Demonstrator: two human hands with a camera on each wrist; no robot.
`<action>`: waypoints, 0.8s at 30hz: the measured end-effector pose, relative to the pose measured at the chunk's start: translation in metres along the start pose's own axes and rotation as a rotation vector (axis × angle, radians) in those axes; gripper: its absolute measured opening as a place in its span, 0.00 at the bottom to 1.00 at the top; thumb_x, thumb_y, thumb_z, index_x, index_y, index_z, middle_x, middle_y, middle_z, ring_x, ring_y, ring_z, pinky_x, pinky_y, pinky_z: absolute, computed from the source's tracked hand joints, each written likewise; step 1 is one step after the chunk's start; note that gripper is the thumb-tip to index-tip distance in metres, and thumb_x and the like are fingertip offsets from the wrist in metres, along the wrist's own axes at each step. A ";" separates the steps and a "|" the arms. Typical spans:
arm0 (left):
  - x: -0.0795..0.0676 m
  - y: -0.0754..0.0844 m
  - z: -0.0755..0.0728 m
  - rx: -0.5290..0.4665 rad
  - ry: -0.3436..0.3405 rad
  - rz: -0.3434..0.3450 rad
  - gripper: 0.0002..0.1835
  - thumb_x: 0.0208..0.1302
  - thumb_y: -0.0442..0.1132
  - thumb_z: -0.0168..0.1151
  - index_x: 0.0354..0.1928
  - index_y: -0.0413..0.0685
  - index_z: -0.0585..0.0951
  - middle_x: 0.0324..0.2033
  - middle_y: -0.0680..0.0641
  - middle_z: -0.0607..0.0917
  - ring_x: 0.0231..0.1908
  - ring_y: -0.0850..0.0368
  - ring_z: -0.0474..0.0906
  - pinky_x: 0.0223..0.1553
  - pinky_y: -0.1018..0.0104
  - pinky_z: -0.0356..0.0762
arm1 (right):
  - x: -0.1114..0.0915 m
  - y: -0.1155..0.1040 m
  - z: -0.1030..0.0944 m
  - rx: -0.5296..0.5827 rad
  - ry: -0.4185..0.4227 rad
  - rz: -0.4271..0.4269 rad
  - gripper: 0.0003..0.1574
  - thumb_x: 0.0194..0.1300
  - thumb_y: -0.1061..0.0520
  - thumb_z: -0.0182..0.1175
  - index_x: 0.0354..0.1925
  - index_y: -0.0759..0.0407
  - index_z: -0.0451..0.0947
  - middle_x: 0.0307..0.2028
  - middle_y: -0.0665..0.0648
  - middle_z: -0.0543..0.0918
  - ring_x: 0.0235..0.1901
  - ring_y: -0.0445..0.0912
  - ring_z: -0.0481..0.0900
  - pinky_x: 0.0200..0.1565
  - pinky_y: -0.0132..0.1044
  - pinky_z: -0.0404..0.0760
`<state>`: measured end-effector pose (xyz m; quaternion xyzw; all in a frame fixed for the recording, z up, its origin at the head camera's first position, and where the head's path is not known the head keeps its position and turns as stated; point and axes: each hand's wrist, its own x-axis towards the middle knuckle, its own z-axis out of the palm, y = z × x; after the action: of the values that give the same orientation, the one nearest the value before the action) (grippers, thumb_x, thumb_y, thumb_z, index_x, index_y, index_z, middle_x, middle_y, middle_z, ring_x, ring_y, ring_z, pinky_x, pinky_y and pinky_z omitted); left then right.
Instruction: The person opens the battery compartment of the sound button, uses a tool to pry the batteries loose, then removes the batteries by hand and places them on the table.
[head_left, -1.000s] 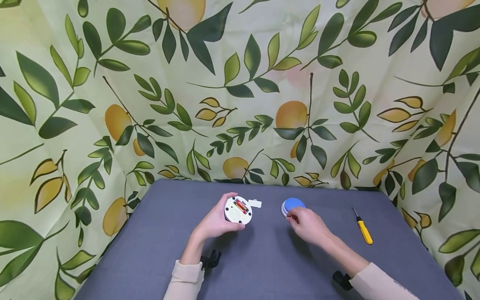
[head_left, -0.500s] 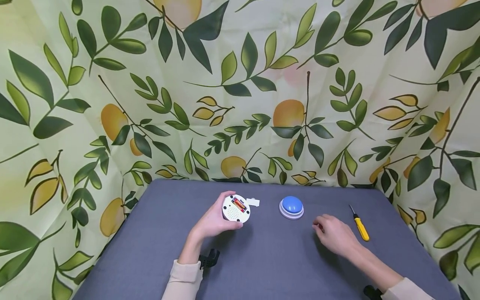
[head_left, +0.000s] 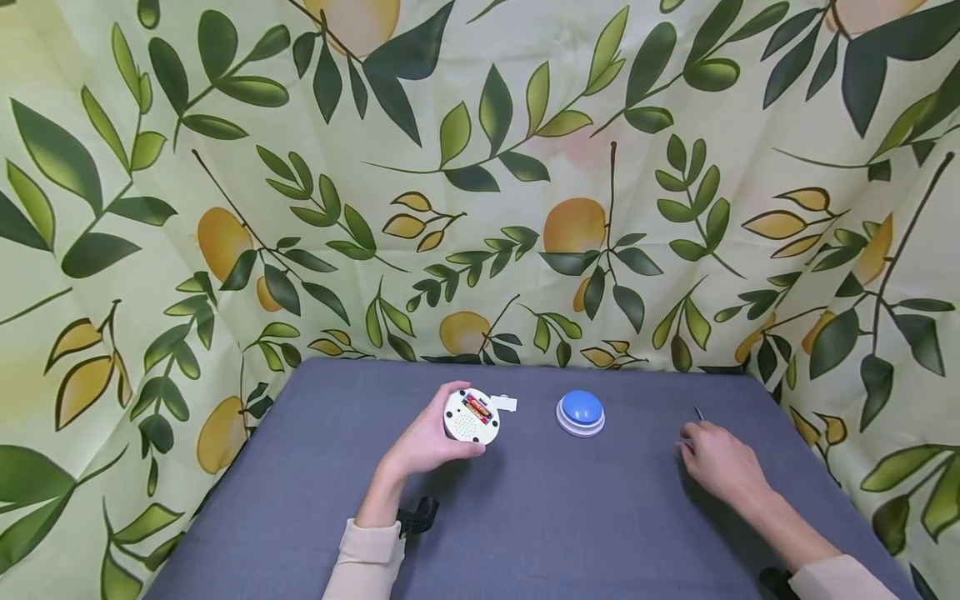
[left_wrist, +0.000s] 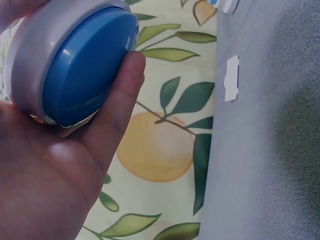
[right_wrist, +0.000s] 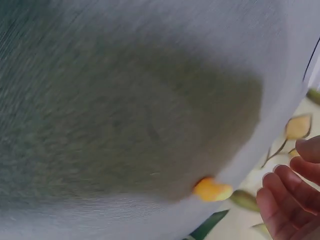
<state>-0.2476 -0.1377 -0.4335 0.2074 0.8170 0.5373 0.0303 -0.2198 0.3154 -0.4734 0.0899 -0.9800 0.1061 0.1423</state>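
My left hand point(head_left: 429, 435) grips a round push button point(head_left: 470, 417) by its rim, clear of the table. Its white underside faces the head camera, with two red-labelled batteries point(head_left: 477, 408) in an uncovered slot; the left wrist view shows its blue dome point(left_wrist: 90, 65). On the right, my right hand point(head_left: 720, 460) is over a screwdriver, hiding most of it in the head view; only the metal shaft point(head_left: 699, 413) shows past the fingers. The end of its yellow handle point(right_wrist: 212, 190) appears in the right wrist view, apart from the loosely bent fingers point(right_wrist: 292, 190).
A small white battery cover point(head_left: 504, 403) lies just behind the held button. A second push button point(head_left: 581, 408), blue dome up on a white base, stands between the hands. Leaf-patterned cloth point(head_left: 480, 208) hangs along the back and sides of the grey-covered table point(head_left: 540, 517).
My right hand has left the second button, uncovering its dome, and moved right until it is over the screwdriver. The left hand still holds its button in nearly the same spot.
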 end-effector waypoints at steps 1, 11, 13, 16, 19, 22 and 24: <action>0.000 0.000 0.000 0.000 -0.002 0.002 0.51 0.45 0.40 0.82 0.71 0.55 0.64 0.50 0.48 0.81 0.46 0.55 0.76 0.52 0.57 0.70 | 0.000 0.005 -0.001 0.008 -0.012 0.021 0.06 0.63 0.64 0.66 0.37 0.66 0.81 0.30 0.58 0.80 0.26 0.51 0.79 0.24 0.49 0.77; 0.001 -0.001 0.000 0.003 -0.004 0.004 0.50 0.45 0.39 0.82 0.71 0.55 0.64 0.50 0.48 0.81 0.46 0.54 0.76 0.51 0.58 0.70 | 0.004 0.040 -0.010 0.129 -0.118 0.276 0.22 0.67 0.55 0.63 0.48 0.75 0.78 0.40 0.74 0.82 0.32 0.61 0.81 0.28 0.55 0.76; 0.001 0.000 0.000 0.002 -0.006 0.008 0.50 0.45 0.39 0.82 0.71 0.55 0.64 0.50 0.48 0.81 0.46 0.55 0.76 0.51 0.58 0.70 | 0.005 0.046 -0.010 0.145 -0.160 0.325 0.24 0.67 0.52 0.64 0.48 0.74 0.77 0.41 0.74 0.82 0.32 0.60 0.80 0.28 0.54 0.76; 0.001 0.001 0.001 0.002 -0.010 0.012 0.51 0.45 0.39 0.82 0.71 0.55 0.64 0.50 0.48 0.81 0.46 0.55 0.76 0.51 0.58 0.70 | 0.005 0.052 -0.009 0.163 -0.220 0.384 0.26 0.67 0.49 0.65 0.46 0.74 0.76 0.39 0.73 0.81 0.32 0.59 0.79 0.28 0.52 0.75; 0.001 0.000 0.002 -0.004 -0.013 0.005 0.50 0.45 0.39 0.82 0.71 0.55 0.65 0.49 0.48 0.81 0.46 0.55 0.76 0.50 0.58 0.70 | 0.005 0.055 -0.008 0.178 -0.257 0.420 0.28 0.66 0.48 0.66 0.46 0.74 0.76 0.37 0.70 0.81 0.31 0.56 0.77 0.28 0.49 0.74; 0.001 -0.001 0.002 -0.009 -0.010 -0.002 0.50 0.45 0.38 0.82 0.71 0.56 0.65 0.48 0.48 0.81 0.45 0.55 0.76 0.50 0.58 0.71 | 0.005 0.056 -0.006 0.188 -0.266 0.427 0.29 0.65 0.49 0.67 0.47 0.76 0.75 0.35 0.68 0.81 0.30 0.55 0.76 0.28 0.47 0.73; 0.001 -0.001 0.002 -0.010 -0.007 -0.005 0.50 0.45 0.37 0.82 0.71 0.55 0.64 0.48 0.48 0.81 0.45 0.55 0.76 0.50 0.58 0.71 | 0.004 0.057 -0.004 0.197 -0.262 0.417 0.29 0.64 0.51 0.67 0.46 0.77 0.75 0.32 0.66 0.80 0.30 0.54 0.76 0.28 0.47 0.73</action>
<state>-0.2479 -0.1357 -0.4353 0.2072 0.8147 0.5404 0.0356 -0.2340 0.3705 -0.4791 -0.0878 -0.9724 0.2153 -0.0203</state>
